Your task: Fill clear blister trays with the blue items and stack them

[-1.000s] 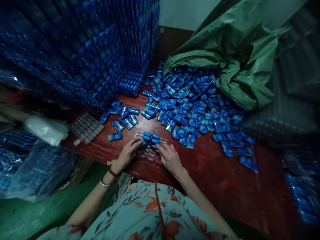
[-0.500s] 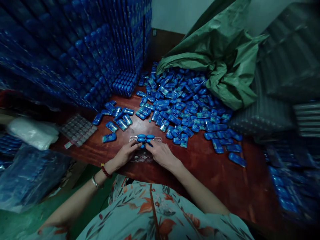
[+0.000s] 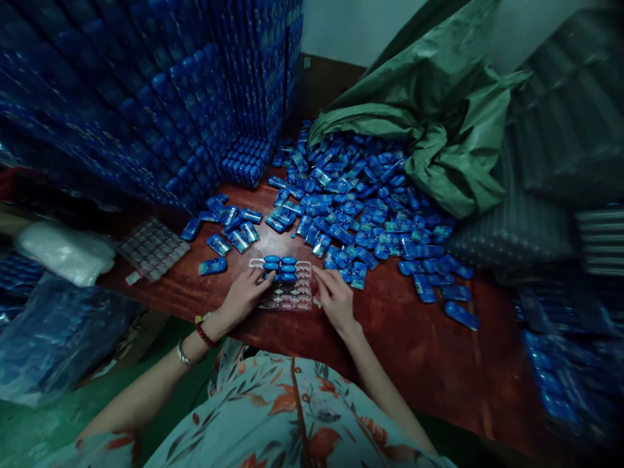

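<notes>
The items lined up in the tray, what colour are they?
The items in the tray are blue, best seen in the head view.

- Loose blue packs [image 3: 318,207], centre of the frame: pale printing on their faces, perhaps lettering, too small and dim to read.
- Small group of blue packs [image 3: 238,241], left of centre: pale-green and white printed bands, wording illegible.
- Red-and-white tag [image 3: 132,278], left of the frame, at a clear tray's [image 3: 155,248] near corner: its print cannot be made out.

The tray [image 3: 305,296] looks like glossy, see-through plastic.
</notes>
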A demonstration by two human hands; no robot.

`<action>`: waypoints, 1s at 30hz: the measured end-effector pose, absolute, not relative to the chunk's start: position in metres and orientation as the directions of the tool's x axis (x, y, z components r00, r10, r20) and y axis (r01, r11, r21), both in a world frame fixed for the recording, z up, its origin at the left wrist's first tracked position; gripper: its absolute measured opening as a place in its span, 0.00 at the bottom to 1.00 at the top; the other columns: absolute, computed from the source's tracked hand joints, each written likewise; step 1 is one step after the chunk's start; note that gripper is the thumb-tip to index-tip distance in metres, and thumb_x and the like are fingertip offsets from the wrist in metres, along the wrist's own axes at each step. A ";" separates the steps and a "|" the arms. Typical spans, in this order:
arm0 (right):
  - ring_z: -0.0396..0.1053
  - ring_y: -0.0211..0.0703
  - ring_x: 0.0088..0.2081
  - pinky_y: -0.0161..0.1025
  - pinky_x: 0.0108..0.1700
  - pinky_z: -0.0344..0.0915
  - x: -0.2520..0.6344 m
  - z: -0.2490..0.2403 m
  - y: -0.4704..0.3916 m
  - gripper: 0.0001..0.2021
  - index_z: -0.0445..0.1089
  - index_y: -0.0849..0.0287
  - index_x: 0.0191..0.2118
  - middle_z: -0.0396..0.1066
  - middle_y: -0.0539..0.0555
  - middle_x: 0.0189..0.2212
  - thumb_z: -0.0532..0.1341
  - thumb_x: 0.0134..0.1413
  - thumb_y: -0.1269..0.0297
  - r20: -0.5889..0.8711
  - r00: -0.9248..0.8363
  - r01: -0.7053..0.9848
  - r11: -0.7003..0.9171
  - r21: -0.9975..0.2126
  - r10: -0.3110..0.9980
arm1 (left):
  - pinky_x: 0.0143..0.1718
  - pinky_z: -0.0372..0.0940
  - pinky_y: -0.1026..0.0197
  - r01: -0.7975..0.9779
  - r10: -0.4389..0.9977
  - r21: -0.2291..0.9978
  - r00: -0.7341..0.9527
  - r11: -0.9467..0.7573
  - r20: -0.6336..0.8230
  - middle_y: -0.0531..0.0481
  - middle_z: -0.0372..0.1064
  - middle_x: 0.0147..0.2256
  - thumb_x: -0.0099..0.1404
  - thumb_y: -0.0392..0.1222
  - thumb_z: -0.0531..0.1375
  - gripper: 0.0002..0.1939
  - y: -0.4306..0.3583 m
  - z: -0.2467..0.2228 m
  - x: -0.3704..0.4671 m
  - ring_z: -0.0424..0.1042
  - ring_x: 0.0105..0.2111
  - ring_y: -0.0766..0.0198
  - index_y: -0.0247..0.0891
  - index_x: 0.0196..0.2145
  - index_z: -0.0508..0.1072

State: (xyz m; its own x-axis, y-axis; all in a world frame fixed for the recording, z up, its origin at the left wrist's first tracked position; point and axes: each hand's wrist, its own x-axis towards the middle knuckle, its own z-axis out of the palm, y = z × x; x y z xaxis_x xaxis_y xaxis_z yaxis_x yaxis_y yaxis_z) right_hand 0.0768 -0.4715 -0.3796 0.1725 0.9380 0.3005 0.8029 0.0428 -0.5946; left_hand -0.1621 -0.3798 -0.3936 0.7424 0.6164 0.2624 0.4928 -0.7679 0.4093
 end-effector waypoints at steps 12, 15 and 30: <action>0.62 0.54 0.44 0.45 0.39 0.62 0.171 -0.358 -0.424 0.20 0.66 0.57 0.50 0.67 0.62 0.45 0.53 0.52 0.76 -0.037 -0.088 0.996 0.088 0.005 0.995 | 0.49 0.61 0.49 0.836 0.908 0.475 0.065 -0.276 0.415 0.41 0.58 0.46 0.64 0.42 0.55 0.20 -0.364 -0.388 -0.214 0.62 0.47 0.52 0.40 0.53 0.64; 0.65 0.52 0.42 0.42 0.37 0.62 0.165 -0.354 -0.424 0.12 0.66 0.59 0.45 0.68 0.60 0.39 0.54 0.55 0.70 0.022 -0.010 0.992 0.013 -0.127 1.000 | 0.46 0.62 0.49 0.888 0.958 0.396 0.142 -0.235 0.250 0.42 0.60 0.43 0.62 0.47 0.57 0.18 -0.351 -0.388 -0.240 0.63 0.45 0.52 0.37 0.48 0.67; 0.68 0.45 0.40 0.40 0.44 0.64 0.036 -0.374 -0.476 0.13 0.68 0.58 0.47 0.70 0.57 0.37 0.51 0.60 0.71 0.256 -0.071 0.791 0.211 -0.575 0.964 | 0.32 0.63 0.57 0.920 0.921 -0.047 0.390 -0.388 0.028 0.39 0.64 0.39 0.66 0.43 0.51 0.15 -0.374 -0.378 -0.200 0.67 0.37 0.53 0.34 0.47 0.65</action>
